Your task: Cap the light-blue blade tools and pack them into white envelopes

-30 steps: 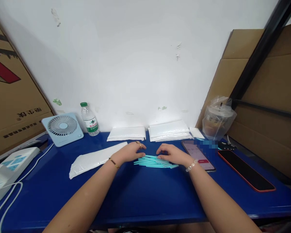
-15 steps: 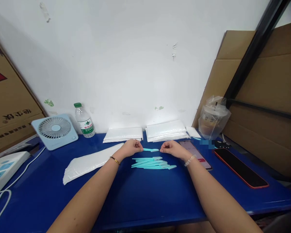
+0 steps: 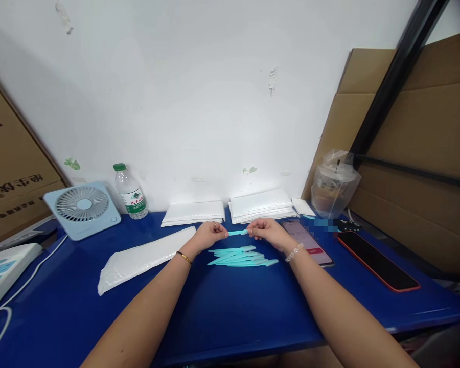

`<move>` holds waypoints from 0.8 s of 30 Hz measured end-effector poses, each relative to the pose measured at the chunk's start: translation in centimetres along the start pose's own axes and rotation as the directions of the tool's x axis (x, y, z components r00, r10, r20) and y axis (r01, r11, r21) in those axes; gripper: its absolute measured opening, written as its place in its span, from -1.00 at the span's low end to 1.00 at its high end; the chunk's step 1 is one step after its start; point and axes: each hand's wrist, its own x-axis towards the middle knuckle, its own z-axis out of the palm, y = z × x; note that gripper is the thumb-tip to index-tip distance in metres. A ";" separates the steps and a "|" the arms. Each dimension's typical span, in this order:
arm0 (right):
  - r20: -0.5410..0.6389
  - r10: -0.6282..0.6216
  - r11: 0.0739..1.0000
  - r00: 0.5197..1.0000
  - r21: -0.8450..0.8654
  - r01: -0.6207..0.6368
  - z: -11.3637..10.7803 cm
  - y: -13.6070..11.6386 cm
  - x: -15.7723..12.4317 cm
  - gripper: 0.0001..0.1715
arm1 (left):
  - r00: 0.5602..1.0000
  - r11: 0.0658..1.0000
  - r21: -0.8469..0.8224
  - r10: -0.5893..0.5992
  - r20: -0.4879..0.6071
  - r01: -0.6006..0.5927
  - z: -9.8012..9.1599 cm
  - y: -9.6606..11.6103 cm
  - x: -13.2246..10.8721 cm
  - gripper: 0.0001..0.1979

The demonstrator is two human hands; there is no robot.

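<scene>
Blue table (image 3: 230,312) runs from a white wall at the back to its near edge below your forearms, and the wide stretch in front of you lies bare. Cardboard closes in on both sides. Along the back stand a fan (image 3: 82,208), a bottle (image 3: 130,191), two white stacks (image 3: 230,210) and a bagged cup (image 3: 333,186); a white bag (image 3: 145,258) lies left, two phones (image 3: 347,248) right.

Your left hand (image 3: 209,235) and right hand (image 3: 266,232) hover near each other above the table, each pinching one end of a teal strip (image 3: 237,232) held level between them. Just below, a teal pile (image 3: 241,256) rests on the table. Both forearms reach straight forward.
</scene>
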 end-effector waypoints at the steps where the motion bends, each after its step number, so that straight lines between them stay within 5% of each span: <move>1: -0.010 -0.001 1.000 1.000 0.008 0.001 0.0 0.0 0.0 -0.73 | 1.000 1.000 0.028 0.005 0.005 -0.005 0.1 -0.2 0.1 -0.75; 6: -0.138 0.042 0.995 0.990 -0.084 -0.053 -0.9 0.7 0.3 -0.73 | 0.999 0.984 0.179 -0.002 -0.032 0.008 0.1 -1.6 0.5 -0.76; 13: -0.166 -0.118 0.866 0.979 -0.500 0.020 -0.9 0.8 0.4 -0.74 | 0.978 0.910 0.397 0.176 -0.109 -0.120 0.4 -1.8 0.2 -0.73; 16: -0.050 -0.159 0.852 0.986 -0.512 0.112 -0.7 -0.1 -0.3 -0.71 | 0.977 0.887 0.435 0.202 -0.063 -0.156 0.2 -0.9 -0.6 -0.69; 20: 0.219 0.018 0.877 0.976 -0.472 0.089 -0.3 -0.7 -1.1 -0.68 | 0.967 0.868 0.428 0.211 0.146 -0.254 0.1 0.2 -1.7 -0.71; 24: 0.229 0.088 0.899 0.969 -0.438 0.022 0.1 -0.4 -1.1 -0.67 | 0.967 0.891 0.407 0.114 0.227 -0.201 0.4 0.5 -1.9 -0.73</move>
